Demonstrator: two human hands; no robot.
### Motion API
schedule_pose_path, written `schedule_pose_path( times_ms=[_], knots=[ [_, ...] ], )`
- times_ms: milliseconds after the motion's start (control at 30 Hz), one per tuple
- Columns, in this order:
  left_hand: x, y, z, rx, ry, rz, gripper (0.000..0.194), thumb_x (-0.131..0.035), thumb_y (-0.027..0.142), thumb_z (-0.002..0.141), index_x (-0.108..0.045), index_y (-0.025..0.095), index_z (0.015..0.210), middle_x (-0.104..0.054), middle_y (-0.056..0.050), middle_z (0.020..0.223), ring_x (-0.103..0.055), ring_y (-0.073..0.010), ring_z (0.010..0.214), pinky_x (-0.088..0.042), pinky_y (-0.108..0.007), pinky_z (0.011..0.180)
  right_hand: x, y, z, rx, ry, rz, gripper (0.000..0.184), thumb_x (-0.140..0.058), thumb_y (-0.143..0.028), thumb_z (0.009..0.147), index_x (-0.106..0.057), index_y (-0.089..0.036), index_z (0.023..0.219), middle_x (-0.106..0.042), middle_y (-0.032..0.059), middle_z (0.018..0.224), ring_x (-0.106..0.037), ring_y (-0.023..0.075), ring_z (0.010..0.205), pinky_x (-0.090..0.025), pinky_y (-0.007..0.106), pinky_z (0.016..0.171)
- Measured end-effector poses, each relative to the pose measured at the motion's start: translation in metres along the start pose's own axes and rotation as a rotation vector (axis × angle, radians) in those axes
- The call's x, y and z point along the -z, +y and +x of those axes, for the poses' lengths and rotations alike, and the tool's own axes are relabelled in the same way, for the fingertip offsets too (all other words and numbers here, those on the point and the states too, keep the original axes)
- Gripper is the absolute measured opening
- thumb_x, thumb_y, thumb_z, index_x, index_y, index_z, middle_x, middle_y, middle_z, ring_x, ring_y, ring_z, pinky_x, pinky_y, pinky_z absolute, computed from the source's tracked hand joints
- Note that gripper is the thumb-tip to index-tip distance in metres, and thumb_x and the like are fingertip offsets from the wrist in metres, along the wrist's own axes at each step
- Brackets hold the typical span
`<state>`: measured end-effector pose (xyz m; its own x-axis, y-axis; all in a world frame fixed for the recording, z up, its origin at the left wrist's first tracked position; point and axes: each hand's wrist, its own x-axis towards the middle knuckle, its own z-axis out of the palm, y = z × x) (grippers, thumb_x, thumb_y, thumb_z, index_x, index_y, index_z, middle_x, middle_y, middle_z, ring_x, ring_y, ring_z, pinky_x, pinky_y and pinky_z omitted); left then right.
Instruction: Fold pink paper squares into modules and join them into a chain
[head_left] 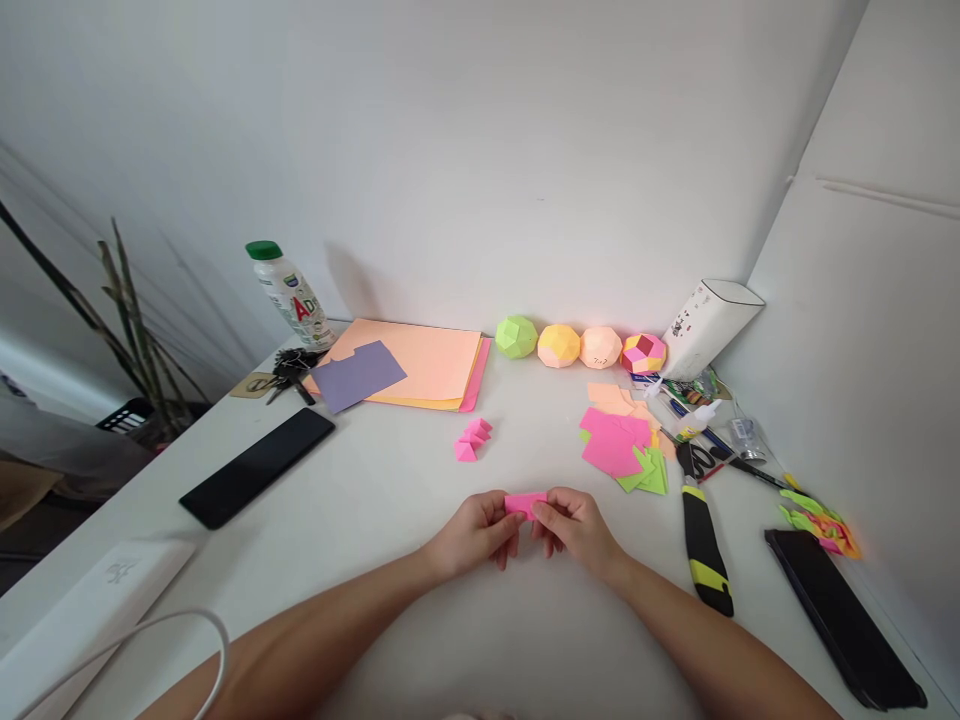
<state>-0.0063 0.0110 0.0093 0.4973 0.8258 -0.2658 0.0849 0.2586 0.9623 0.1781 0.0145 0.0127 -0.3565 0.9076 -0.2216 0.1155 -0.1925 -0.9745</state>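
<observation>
A small strip of pink paper (525, 502) is stretched between my two hands above the white table. My left hand (480, 528) pinches its left end between thumb and fingers. At the right end, my right hand (576, 530) grips it the same way, thumb lying across the front. Just beyond my left hand stand several small folded pink paper pieces (472, 440) in a cluster. Past my right hand lies a pile of pink paper pieces (615, 440), with green paper scraps (646, 470) and peach ones (611, 398) around it.
Along the wall sit a green paper ball (516, 337), more paper balls (559, 346) and a white container (709, 325). Coloured sheets (420, 360), a bottle (292, 295), keys (294, 368) and a black phone (257, 467) are at left. A utility knife (705, 545) and black case (844, 615) lie right.
</observation>
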Motion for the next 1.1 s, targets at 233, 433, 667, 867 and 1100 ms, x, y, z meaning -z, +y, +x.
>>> schedule_pose_path(
  times_ms=[233, 433, 667, 867, 1100],
  knots=[
    [0.0, -0.001, 0.001, 0.019, 0.001, -0.022, 0.029, -0.051, 0.045, 0.083, -0.052, 0.017, 0.076, -0.056, 0.003, 0.052, -0.05, -0.0096, 0.041, -0.038, -0.021, 0.045, -0.002, 0.002, -0.002, 0.057, -0.031, -0.048, 0.023, -0.058, -0.036, 0.08, -0.063, -0.014, 0.081, -0.062, 0.0017, 0.068, -0.054, 0.0104, 0.051, -0.044, 0.022, 0.046],
    [0.001, -0.004, 0.0, 0.0, -0.015, -0.014, 0.029, -0.05, 0.044, 0.084, -0.053, 0.017, 0.076, -0.056, 0.003, 0.054, -0.049, -0.0093, 0.042, -0.039, -0.022, 0.046, -0.005, 0.003, -0.002, 0.03, -0.02, -0.095, 0.015, -0.058, -0.027, 0.078, -0.063, -0.013, 0.078, -0.06, 0.0015, 0.064, -0.053, 0.0106, 0.052, -0.045, 0.021, 0.046],
    [0.0, -0.005, -0.001, -0.016, -0.023, 0.013, 0.029, -0.047, 0.044, 0.086, -0.053, 0.016, 0.081, -0.053, 0.004, 0.05, -0.046, -0.0092, 0.042, -0.037, -0.022, 0.046, -0.003, 0.004, -0.001, 0.019, -0.034, -0.099, 0.015, -0.055, -0.026, 0.078, -0.06, -0.013, 0.074, -0.059, 0.0004, 0.061, -0.051, 0.0095, 0.048, -0.044, 0.021, 0.045],
    [-0.003, -0.002, -0.005, -0.047, 0.015, 0.124, 0.022, -0.046, 0.036, 0.087, -0.053, 0.016, 0.079, -0.053, 0.004, 0.05, -0.041, -0.0086, 0.043, -0.032, -0.021, 0.046, -0.005, 0.01, 0.001, 0.08, -0.028, -0.173, 0.007, -0.055, -0.019, 0.074, -0.059, -0.013, 0.074, -0.053, -0.0022, 0.056, -0.047, 0.0093, 0.047, -0.039, 0.021, 0.044],
    [-0.003, 0.001, -0.005, -0.039, -0.009, 0.121, 0.03, -0.047, 0.045, 0.085, -0.053, 0.017, 0.077, -0.05, 0.005, 0.045, -0.037, -0.0089, 0.041, -0.029, -0.022, 0.046, -0.002, 0.011, 0.0, 0.087, -0.029, -0.145, 0.006, -0.054, -0.017, 0.07, -0.052, -0.016, 0.064, -0.048, -0.0046, 0.05, -0.046, 0.009, 0.045, -0.036, 0.021, 0.043]
  ],
)
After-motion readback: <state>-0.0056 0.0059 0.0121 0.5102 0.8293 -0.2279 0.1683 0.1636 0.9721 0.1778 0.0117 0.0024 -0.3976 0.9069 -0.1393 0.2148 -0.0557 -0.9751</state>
